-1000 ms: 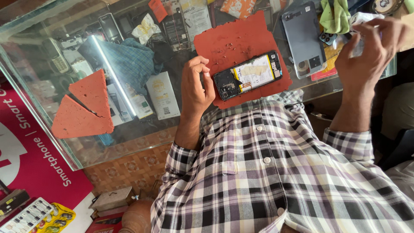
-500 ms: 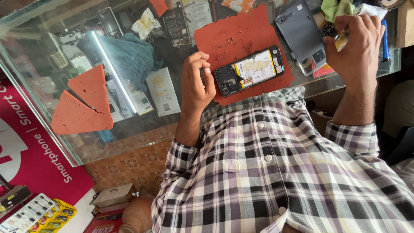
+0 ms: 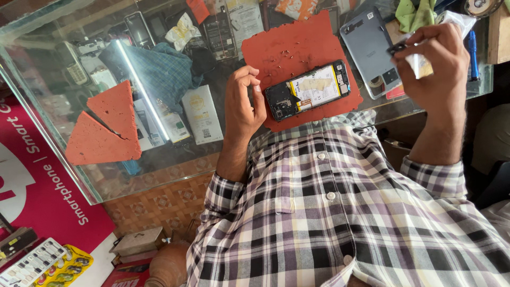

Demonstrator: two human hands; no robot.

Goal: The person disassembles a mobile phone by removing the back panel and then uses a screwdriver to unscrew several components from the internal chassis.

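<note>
- The right hand [image 3: 433, 66] has moved a little closer in since a moment ago. Its fingers are pinched shut on a small dark part [image 3: 398, 48] and a crinkly clear bag [image 3: 451, 21], held up above the bench [image 3: 159, 79].
- The left hand [image 3: 243, 103] has stayed put. It is half curled and holds nothing, right beside the opened phone [image 3: 308, 90].
- The phone has not moved. It lies with its back off on the red mat [image 3: 297, 42].
- The grey back cover [image 3: 366, 45] lies next to the mat, under the right hand.
</note>
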